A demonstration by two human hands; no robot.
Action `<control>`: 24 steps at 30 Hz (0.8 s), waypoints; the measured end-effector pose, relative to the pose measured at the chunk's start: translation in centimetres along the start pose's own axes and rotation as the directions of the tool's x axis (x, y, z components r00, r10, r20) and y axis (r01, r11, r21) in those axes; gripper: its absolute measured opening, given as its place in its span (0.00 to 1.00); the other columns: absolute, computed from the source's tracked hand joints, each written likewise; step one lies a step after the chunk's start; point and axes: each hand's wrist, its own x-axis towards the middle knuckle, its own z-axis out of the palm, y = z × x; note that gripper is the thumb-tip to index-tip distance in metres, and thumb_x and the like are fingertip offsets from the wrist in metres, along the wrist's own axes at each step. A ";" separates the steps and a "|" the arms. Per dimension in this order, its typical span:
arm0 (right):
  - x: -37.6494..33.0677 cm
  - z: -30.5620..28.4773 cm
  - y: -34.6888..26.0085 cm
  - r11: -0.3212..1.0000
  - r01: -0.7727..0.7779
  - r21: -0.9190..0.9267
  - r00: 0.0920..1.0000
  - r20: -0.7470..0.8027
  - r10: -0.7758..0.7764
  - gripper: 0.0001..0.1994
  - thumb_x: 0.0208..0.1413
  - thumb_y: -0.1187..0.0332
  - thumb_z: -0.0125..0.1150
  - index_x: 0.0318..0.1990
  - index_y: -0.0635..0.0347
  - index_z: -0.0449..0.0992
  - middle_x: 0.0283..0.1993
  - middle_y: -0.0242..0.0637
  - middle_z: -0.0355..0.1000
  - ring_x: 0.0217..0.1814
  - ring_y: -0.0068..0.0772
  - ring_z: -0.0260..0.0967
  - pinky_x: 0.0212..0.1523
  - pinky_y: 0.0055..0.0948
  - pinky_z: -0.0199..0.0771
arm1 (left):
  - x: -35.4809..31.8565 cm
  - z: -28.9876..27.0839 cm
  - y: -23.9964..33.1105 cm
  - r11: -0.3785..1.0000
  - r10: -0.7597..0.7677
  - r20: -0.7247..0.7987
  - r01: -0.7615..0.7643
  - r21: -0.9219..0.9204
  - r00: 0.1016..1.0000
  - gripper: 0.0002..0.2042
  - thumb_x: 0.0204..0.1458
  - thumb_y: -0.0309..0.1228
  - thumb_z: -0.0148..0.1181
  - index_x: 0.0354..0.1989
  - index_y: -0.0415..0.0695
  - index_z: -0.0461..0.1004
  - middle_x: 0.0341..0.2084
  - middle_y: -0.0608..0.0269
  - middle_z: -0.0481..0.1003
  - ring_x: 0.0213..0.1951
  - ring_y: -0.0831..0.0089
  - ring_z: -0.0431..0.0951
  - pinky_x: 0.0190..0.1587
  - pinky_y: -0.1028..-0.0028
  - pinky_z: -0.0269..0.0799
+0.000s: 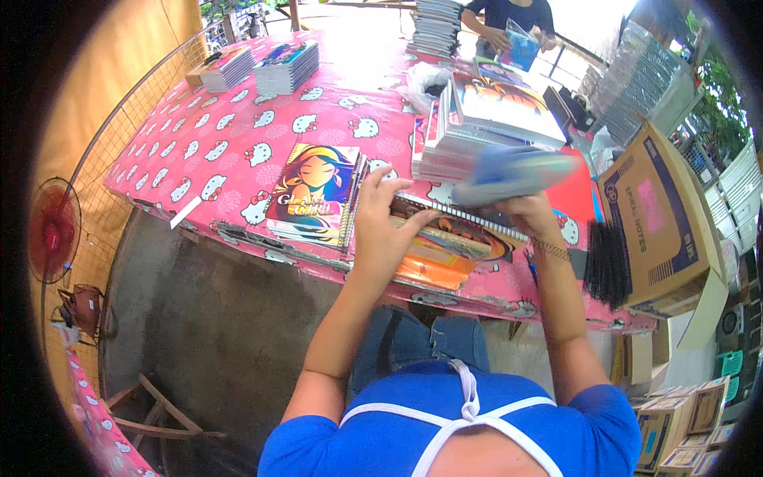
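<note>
My left hand [383, 208] steadies a spiral notebook [457, 213] at the table's near edge, thumb and fingers around the left end of its bound side. The notebook's dark coil runs along its far side, and its cover is orange and brown. In my right hand [526, 213], above the notebook's right end, is a blue and grey-white object [517, 171], smeared by motion; its kind cannot be made out. Left of my left hand lies a small stack of spiral notebooks [314, 191] with an illustrated cover.
Pink patterned cloth covers the table [230, 151]. Tall notebook stacks [493, 111] stand beyond my hands. At right are black binding coils [608, 266] and an open cardboard box [656, 215]. Two stacks [286, 67] sit at the far left. Across the table, another person [513, 28] handles a blue item.
</note>
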 end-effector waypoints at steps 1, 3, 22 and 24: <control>-0.1 0.1 -0.5 0.971 -0.036 0.237 0.984 0.178 -0.007 0.28 0.34 0.77 0.67 0.50 0.64 0.71 0.43 0.39 0.75 0.45 0.33 0.73 0.45 0.31 0.73 | -0.1 -0.2 -0.8 0.980 -0.131 0.033 0.134 -0.148 0.991 0.25 0.36 0.27 0.73 0.46 0.39 0.72 0.48 0.54 0.70 0.48 0.65 0.72 0.49 0.68 0.69; 0.9 1.8 -1.4 0.844 0.125 -0.522 0.985 0.168 -0.042 0.29 0.33 0.79 0.67 0.50 0.64 0.70 0.45 0.43 0.73 0.45 0.40 0.73 0.42 0.35 0.76 | -0.3 -0.1 -0.7 0.837 -0.206 0.053 0.204 -0.508 0.977 0.21 0.46 0.19 0.66 0.50 0.36 0.68 0.45 0.58 0.72 0.44 0.75 0.73 0.46 0.77 0.71; 1.2 -1.8 5.0 0.375 0.257 -0.891 0.965 0.213 -0.154 0.26 0.39 0.65 0.68 0.49 0.60 0.70 0.56 0.49 0.66 0.57 0.51 0.65 0.52 0.41 0.69 | 0.8 -1.8 -4.7 0.534 -0.391 0.221 0.415 -0.736 0.894 0.09 0.50 0.24 0.64 0.40 0.37 0.78 0.32 0.63 0.79 0.36 0.80 0.75 0.41 0.80 0.70; -2.0 -1.1 4.8 0.375 0.214 -0.902 0.966 0.139 -0.217 0.29 0.40 0.62 0.69 0.52 0.59 0.69 0.62 0.52 0.59 0.61 0.55 0.61 0.56 0.41 0.66 | 1.5 -1.5 -4.4 0.606 -0.331 0.299 0.444 -0.660 0.895 0.08 0.49 0.23 0.65 0.37 0.37 0.77 0.32 0.62 0.78 0.36 0.80 0.75 0.40 0.79 0.70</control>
